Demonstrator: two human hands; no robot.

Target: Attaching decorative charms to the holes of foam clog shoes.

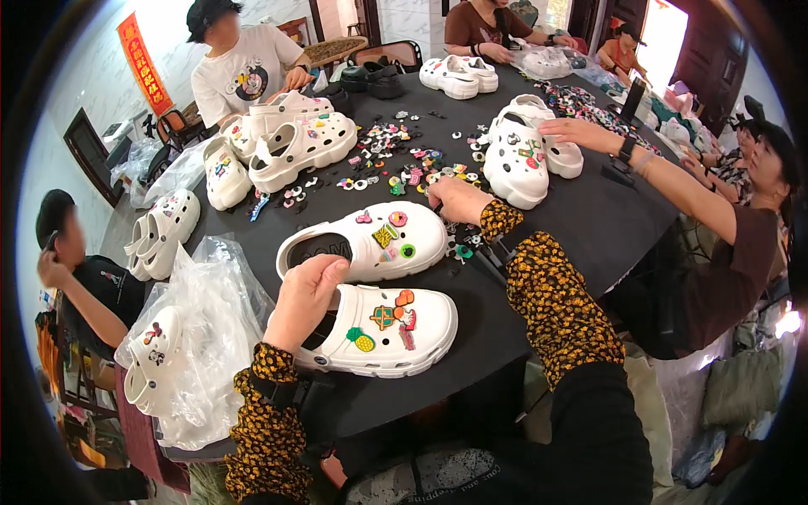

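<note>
Two white clogs lie side by side in front of me, toes to the right. The near clog (431, 324) carries a pineapple charm (361, 340) and several other colourful charms. My left hand (308, 296) is closed on its heel side, thumb on top; the other fingers are mostly hidden. Just beyond, the far clog (427, 246) has pink, yellow and green charms on its upper. Past its toe, my right hand (459, 200) reaches into the loose shoe charms (412, 174), fingers curled down. Whatever those fingers hold is hidden.
More white clogs (316, 151) stand at the back left, and another clog (515, 164) at the right, where a co-worker's hand (581, 133) reaches in. Clear plastic bags (215, 337) cover the table's left side. Several people sit or stand around the black table (589, 236).
</note>
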